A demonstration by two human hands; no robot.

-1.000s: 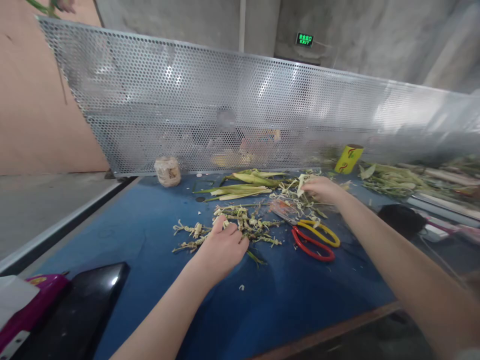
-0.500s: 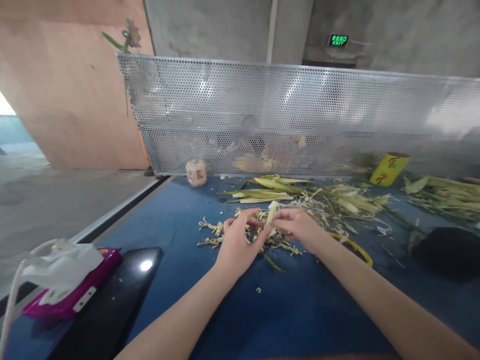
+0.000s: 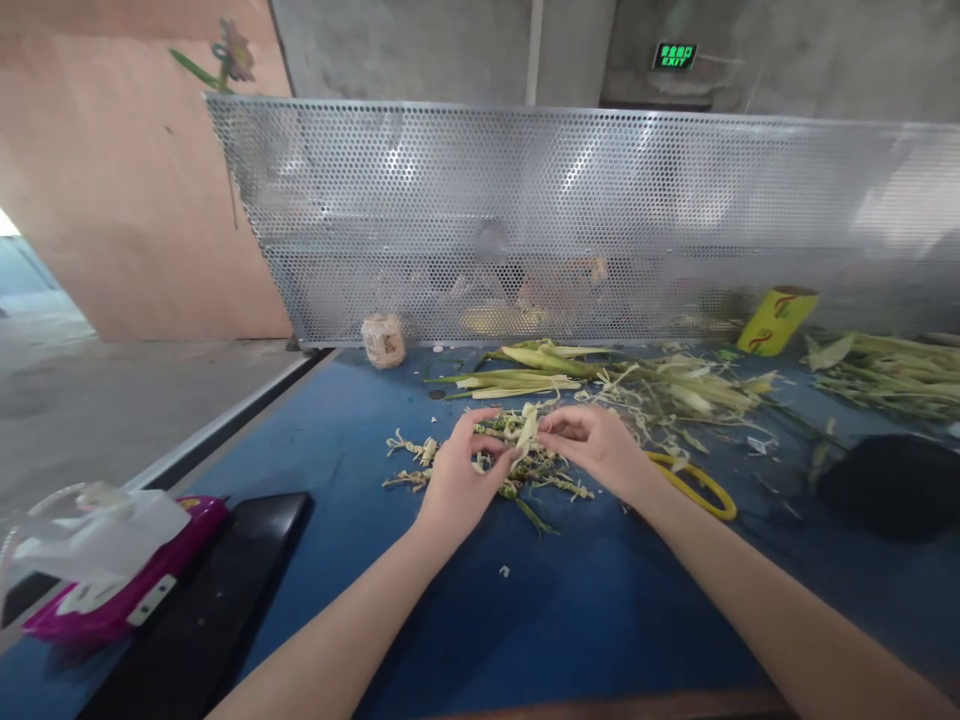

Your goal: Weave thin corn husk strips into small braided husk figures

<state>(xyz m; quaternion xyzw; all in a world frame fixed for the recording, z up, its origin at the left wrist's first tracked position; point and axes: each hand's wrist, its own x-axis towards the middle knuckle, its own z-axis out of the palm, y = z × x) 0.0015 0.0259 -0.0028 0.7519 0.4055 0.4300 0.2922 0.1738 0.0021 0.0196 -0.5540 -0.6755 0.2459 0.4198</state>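
My left hand (image 3: 459,478) and my right hand (image 3: 598,448) meet over a small pile of braided pale green leaf strips (image 3: 450,460) on the blue table (image 3: 585,610). Both hands pinch one pale leaf strip (image 3: 527,428) between thumbs and fingers, a little above the pile. Yellow-handled scissors (image 3: 694,483) lie just right of my right hand, partly hidden by my wrist. Long green leaves (image 3: 525,370) lie behind the pile.
A perforated metal screen (image 3: 525,220) stands along the table's far edge. A yellow roll (image 3: 776,320) and a small jar (image 3: 383,340) sit by it. More leaves (image 3: 885,375) and a black object (image 3: 885,485) lie right. A magenta box (image 3: 120,590) and black tablet (image 3: 202,610) lie near left.
My right hand came back from the far leaves with a strip and joined my left hand over the pile. The view swung left, then both hands settled pinching the strip.
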